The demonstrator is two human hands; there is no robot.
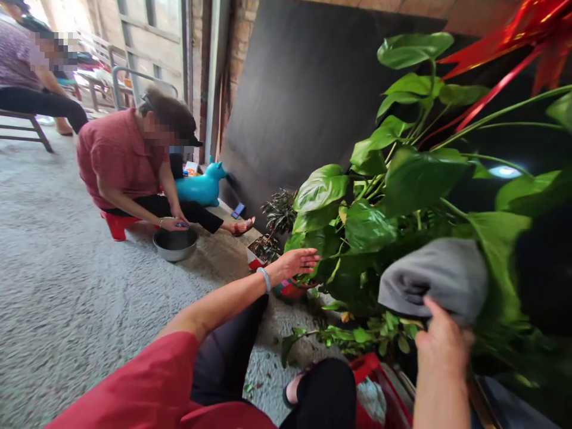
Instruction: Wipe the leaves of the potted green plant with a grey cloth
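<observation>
A grey cloth (447,274), bunched into a loose wad, is gripped by my right hand (447,345), index finger pressed against it. The cloth covers part of a large potted plant with broad glossy green leaves (370,229). My left hand (295,265), with a pale bangle (264,279) at the wrist, reaches toward the lower leaves on the plant's left side. Its fingers are stretched out and hold nothing; whether their tips touch a leaf I cannot tell. Below the leaves, the red pot (295,291) shows only in part.
A person (127,158) on a red stool (117,225) bends over a metal basin (176,247) at left. A blue animal figure (201,183) and a small dark-leaved plant (279,211) stand near the black panel (308,77). A red ribbon (504,44) hangs upper right.
</observation>
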